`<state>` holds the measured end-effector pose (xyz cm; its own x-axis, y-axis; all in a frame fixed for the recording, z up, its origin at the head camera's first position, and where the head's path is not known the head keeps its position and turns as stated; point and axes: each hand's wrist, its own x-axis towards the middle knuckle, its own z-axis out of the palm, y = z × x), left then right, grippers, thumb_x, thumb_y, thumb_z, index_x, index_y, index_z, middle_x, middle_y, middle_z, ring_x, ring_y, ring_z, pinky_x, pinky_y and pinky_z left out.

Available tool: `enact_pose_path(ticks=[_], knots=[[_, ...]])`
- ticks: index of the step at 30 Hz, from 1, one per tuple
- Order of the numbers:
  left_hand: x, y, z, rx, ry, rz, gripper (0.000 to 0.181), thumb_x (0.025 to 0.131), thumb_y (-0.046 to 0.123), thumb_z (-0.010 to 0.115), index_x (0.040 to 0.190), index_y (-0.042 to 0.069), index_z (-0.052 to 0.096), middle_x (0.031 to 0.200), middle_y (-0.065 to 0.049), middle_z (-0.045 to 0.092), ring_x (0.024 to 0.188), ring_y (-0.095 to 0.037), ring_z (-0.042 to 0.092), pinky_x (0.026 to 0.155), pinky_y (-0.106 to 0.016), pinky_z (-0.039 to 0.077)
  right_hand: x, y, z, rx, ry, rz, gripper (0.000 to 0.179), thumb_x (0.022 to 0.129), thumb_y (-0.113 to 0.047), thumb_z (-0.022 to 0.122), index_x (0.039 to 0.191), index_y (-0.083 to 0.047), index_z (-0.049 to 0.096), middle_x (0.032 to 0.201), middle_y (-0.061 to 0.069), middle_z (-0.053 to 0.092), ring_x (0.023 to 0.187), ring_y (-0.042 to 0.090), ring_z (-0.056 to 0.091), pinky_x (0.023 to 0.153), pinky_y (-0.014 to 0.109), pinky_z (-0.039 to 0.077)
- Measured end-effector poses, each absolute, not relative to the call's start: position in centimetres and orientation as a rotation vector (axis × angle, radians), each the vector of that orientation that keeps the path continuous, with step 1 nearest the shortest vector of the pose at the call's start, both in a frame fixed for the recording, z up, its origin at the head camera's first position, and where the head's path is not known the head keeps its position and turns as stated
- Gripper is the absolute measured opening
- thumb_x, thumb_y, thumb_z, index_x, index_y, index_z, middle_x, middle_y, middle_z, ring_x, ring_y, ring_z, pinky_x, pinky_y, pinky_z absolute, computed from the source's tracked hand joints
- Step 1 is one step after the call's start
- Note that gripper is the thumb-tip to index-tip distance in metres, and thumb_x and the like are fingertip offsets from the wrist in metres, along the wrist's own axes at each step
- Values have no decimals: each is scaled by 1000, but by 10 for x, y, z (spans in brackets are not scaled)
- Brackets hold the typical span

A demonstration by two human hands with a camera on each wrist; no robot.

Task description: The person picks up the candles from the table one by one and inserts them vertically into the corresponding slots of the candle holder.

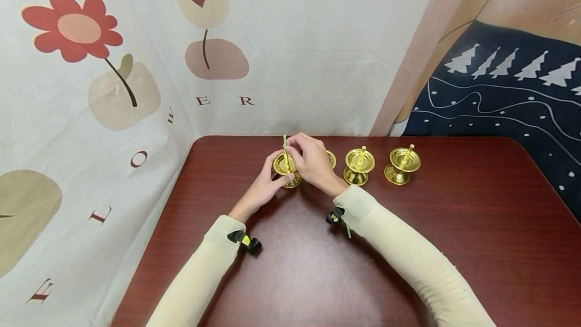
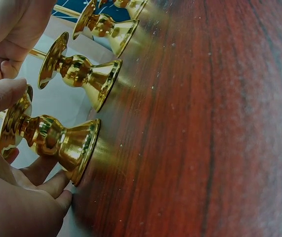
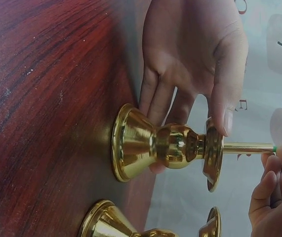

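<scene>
My left hand (image 1: 265, 185) grips the leftmost brass candle holder (image 3: 175, 145), thumb on the rim of its saucer and fingers round the far side. The holder stands upright on the table. A thin brass tube (image 3: 249, 147) rises from the saucer's middle. At the tube's top, my right hand (image 1: 313, 160) pinches a slim green stick (image 1: 284, 140), which points up above the fingertips. A bit of green shows right at the tube's mouth in the right wrist view. A second brass holder (image 2: 79, 71) is partly hidden behind my right hand in the head view.
Two more brass holders, one nearer (image 1: 359, 165) and one at the far right (image 1: 402, 164), continue the row. Another green stick (image 1: 348, 230) lies on the reddish-brown table (image 1: 290, 276) beside my right wrist. Printed cloth (image 1: 317, 64) hangs behind the table's back edge.
</scene>
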<state>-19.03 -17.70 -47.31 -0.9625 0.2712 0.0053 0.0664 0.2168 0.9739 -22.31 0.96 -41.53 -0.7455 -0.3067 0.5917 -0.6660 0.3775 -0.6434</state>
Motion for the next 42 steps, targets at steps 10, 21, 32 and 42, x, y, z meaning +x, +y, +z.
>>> enact_pose_path(ticks=[10, 21, 32, 42], knots=[[-191, -177, -474, 327, 2309, 1847, 77, 108, 9, 70, 170, 11, 24, 170, -20, 36, 158, -36, 36, 125, -56, 34, -224, 10, -418, 864, -2270, 1292, 5, 105, -2, 72, 101, -1, 76, 98, 9, 75, 76, 21, 62, 70, 32, 50], [-190, -177, -471, 333, 2318, 1834, 78, 108, 10, 70, 170, 12, 24, 170, -19, 37, 158, -36, 35, 125, -57, 34, -223, 9, -420, 839, -2283, 1310, 7, 106, -3, 72, 103, 1, 77, 102, 11, 77, 73, 19, 63, 68, 31, 52], [-184, -177, -472, 297, 2340, 1843, 78, 108, 10, 71, 170, 7, 22, 169, -23, 39, 158, -39, 37, 125, -55, 35, -206, 18, -414, 811, -2297, 1304, 12, 101, -7, 78, 112, -1, 79, 102, 9, 77, 78, 17, 72, 70, 34, 59], [-169, -181, -465, 279, 2403, 1803, 76, 108, 10, 71, 168, 3, 24, 162, -28, 50, 154, -44, 43, 127, -57, 33, -180, 52, -412, 880, -2350, 1258, 12, 96, -5, 83, 106, -1, 78, 93, 5, 71, 72, 15, 64, 68, 34, 54]])
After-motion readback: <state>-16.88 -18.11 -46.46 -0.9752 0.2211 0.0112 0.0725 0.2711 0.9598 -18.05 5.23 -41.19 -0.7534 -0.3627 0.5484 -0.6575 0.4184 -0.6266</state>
